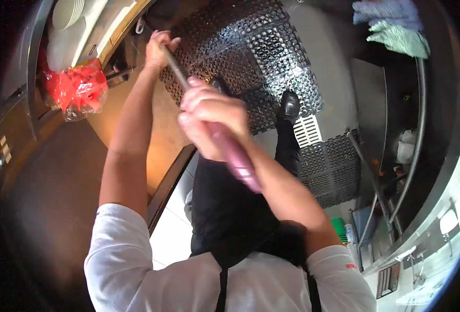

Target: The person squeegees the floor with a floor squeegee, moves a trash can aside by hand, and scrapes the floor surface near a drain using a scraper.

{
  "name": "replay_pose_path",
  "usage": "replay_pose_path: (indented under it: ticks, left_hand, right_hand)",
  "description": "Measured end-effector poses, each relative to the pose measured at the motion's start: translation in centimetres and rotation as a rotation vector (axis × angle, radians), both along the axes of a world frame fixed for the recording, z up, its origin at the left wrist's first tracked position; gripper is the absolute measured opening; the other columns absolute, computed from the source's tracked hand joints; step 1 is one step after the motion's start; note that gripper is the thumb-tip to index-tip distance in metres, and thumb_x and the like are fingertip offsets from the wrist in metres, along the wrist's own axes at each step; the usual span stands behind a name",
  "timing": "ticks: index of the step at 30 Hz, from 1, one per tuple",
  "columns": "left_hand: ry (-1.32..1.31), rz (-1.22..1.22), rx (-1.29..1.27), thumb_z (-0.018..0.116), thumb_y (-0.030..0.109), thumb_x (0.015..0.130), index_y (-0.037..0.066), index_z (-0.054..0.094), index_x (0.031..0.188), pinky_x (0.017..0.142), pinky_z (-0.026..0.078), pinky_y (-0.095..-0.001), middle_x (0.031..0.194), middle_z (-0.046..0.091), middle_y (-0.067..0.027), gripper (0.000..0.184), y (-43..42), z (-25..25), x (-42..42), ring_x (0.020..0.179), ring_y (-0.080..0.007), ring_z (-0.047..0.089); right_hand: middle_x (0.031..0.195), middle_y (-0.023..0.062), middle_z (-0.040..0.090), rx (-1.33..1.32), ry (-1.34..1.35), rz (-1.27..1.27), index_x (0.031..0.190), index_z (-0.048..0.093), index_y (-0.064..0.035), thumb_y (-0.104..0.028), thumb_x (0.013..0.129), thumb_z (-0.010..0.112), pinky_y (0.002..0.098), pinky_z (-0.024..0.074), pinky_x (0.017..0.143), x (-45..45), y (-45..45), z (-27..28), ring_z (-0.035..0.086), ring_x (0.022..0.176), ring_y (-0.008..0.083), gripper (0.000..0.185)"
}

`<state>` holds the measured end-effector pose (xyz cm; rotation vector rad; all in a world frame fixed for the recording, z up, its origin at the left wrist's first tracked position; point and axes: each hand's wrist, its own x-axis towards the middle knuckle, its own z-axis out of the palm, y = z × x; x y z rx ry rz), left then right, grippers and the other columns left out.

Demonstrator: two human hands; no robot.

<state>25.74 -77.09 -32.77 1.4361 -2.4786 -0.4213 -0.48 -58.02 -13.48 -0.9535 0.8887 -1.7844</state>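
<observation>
My right hand is wrapped round a pole with a thick purple grip. The grip sticks out below the hand toward my body, blurred by motion. Farther up and to the left, my left hand is closed round the grey shaft of the same pole. The pole runs slantwise in front of me, above the black rubber mat. Its far end is hidden beyond my left hand, so I cannot tell what it carries.
Shiny wet-looking perforated mats cover the floor, with a white drain grate near my shoe. Left: a red plastic bag and stacked plates. Right: cloths above a metal rail, and green containers.
</observation>
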Motion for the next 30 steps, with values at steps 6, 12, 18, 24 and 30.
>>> replay_pose_path:
  ticks: [6,12,18,24,30]
  left_hand:
    - [0.168,0.049,-0.009,0.083,0.024,0.072,0.006,0.056,0.058,0.092,0.046,-0.0453,0.074,0.066,-0.0099,0.034,7.9,4.2,-26.0,0.095,-0.0328,0.065]
    - [0.343,-0.261,0.122,0.072,0.027,0.077,0.009,0.057,0.06,0.101,0.032,-0.0669,0.075,0.061,-0.015,0.029,11.2,6.3,-34.4,0.106,-0.0401,0.057]
    - [0.293,-0.353,-0.076,0.072,0.016,0.062,0.005,0.06,0.061,0.073,0.048,-0.0481,0.065,0.059,-0.0165,0.017,3.8,3.8,-30.2,0.069,-0.0385,0.059]
    - [0.318,-0.232,0.071,0.068,0.012,0.069,0.003,0.048,0.057,0.066,0.041,-0.0452,0.06,0.052,-0.0153,0.025,4.2,4.9,-25.7,0.065,-0.0355,0.052]
    - [0.238,-0.17,0.019,0.074,0.012,0.07,0.004,0.057,0.061,0.074,0.044,-0.0472,0.067,0.06,-0.014,0.021,9.6,5.0,-29.1,0.071,-0.0375,0.057]
  right_hand:
    - [0.071,0.0042,0.057,0.112,-0.135,-0.259,0.071,0.057,-0.0111,-0.024,0.087,0.065,0.0551,0.0441,0.092,-17.7,8.9,5.1,0.057,0.075,0.0229,0.022]
    - [0.067,-0.0059,0.049,0.184,0.053,-0.393,0.072,0.053,-0.0215,-0.033,0.088,0.066,0.0461,0.0374,0.095,-20.1,16.9,8.9,0.052,0.074,0.0144,0.024]
    - [0.067,-0.0052,0.04,0.09,0.037,-0.235,0.075,0.043,-0.0196,-0.026,0.094,0.049,0.0482,0.0319,0.1,-18.7,9.7,3.1,0.045,0.076,0.0143,0.021]
    - [0.065,-0.009,0.046,0.11,0.126,-0.228,0.079,0.051,-0.019,-0.028,0.091,0.062,0.0434,0.0356,0.073,-13.2,9.2,4.1,0.044,0.063,0.0137,0.019]
    - [0.059,-0.0096,0.044,0.23,-0.015,-0.381,0.062,0.051,-0.0221,-0.022,0.08,0.062,0.0354,0.0302,0.076,-19.7,15.6,3.9,0.042,0.061,0.0082,0.021]
